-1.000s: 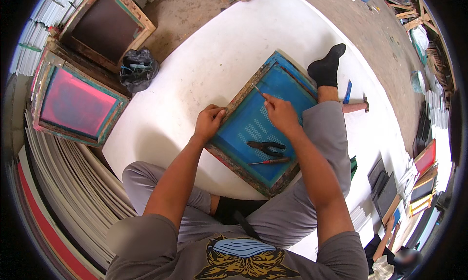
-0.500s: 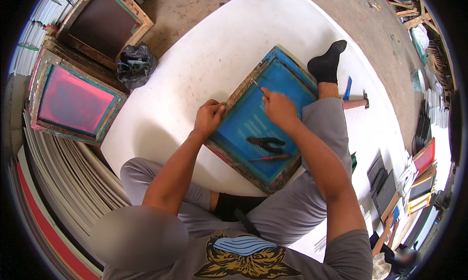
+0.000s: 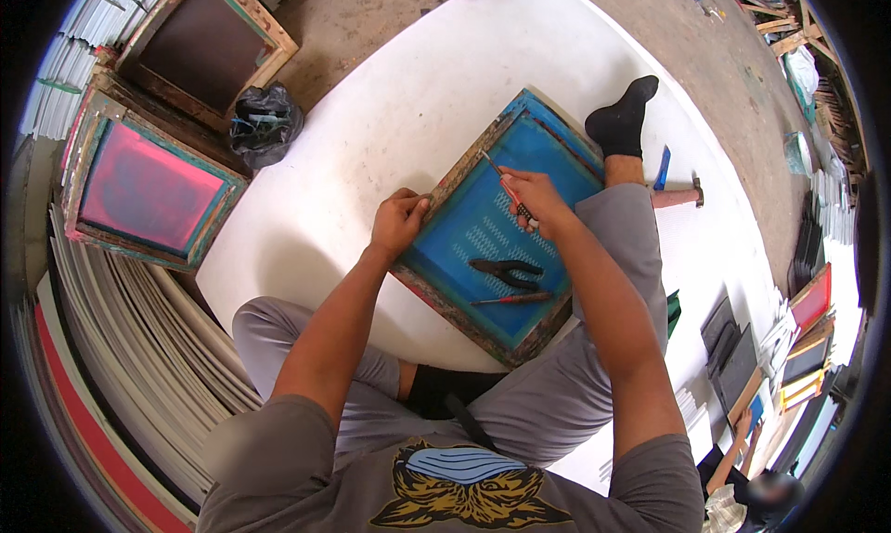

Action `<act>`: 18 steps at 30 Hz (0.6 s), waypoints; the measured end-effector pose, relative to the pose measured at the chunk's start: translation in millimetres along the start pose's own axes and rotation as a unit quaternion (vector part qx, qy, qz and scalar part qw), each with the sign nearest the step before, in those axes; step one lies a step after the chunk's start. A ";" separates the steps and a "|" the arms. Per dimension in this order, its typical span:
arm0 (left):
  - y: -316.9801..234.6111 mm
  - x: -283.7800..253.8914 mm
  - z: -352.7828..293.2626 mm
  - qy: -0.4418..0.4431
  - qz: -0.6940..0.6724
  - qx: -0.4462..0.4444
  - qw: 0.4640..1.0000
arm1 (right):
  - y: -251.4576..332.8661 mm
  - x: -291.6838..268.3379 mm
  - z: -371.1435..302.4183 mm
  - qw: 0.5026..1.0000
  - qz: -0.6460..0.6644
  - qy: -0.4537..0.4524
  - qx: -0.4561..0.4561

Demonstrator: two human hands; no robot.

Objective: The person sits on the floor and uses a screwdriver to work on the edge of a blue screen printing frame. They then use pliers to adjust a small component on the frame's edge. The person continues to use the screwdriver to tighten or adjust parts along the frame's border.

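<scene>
A wooden screen-printing frame [image 3: 450, 324] with blue mesh lies slanted across my lap and the white board. My left hand [image 3: 401, 221] is closed on its left wooden edge, thumb on top. In my right hand [image 3: 538, 201] is a screwdriver [image 3: 522, 212] with a red and black handle. Its shaft points up and left, and the tip is at the frame's upper left side; whether it touches the wood I cannot tell. Lower on the mesh rest dark-handled pliers [image 3: 506, 271] and a second thin tool with a red handle [image 3: 524, 299].
Right of my outstretched foot lie a hammer [image 3: 677, 198] and a blue-handled tool [image 3: 663, 167]. A black plastic bag [image 3: 264, 124] and a pink screen frame [image 3: 148, 191] stand at the left. Stacked sheets [image 3: 139, 347] fill the lower left. Another person's hands [image 3: 745, 431] show at far right.
My right hand has turned and shifted slightly right and down, so the screwdriver's handle now shows. My left hand stays on the frame's edge.
</scene>
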State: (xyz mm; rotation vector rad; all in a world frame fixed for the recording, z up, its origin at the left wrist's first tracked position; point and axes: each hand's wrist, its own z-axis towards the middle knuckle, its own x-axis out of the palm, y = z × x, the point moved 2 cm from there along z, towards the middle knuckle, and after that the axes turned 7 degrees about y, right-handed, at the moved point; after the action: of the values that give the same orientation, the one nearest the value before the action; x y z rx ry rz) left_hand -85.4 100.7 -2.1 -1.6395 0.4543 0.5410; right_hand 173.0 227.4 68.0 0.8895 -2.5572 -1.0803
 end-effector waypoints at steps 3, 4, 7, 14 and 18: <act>1.6 1.3 1.0 0.003 0.008 -0.012 1.000 | -4.5 -4.5 3.4 0.998 0.065 0.009 0.016; 1.8 0.4 0.3 0.005 0.004 -0.021 1.000 | -1.0 -2.0 1.9 0.999 0.053 0.008 0.005; 1.7 -2.4 -1.5 0.007 -0.004 -0.035 0.999 | 11.3 -0.8 -12.2 0.977 -0.200 -0.045 -0.066; 0.5 0.9 -0.5 0.005 -0.024 -0.035 0.999 | 2.7 -5.3 0.2 0.929 -0.314 -0.119 -0.157; -2.2 -0.2 0.0 0.006 -0.023 -0.023 0.999 | 2.9 -6.0 1.3 0.922 -0.331 -0.125 -0.157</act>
State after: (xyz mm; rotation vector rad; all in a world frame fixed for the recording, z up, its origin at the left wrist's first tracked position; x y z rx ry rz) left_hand -84.2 101.0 -0.3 -1.6948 0.4156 0.5112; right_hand 175.9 233.4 69.3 1.6702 -2.1827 -1.8272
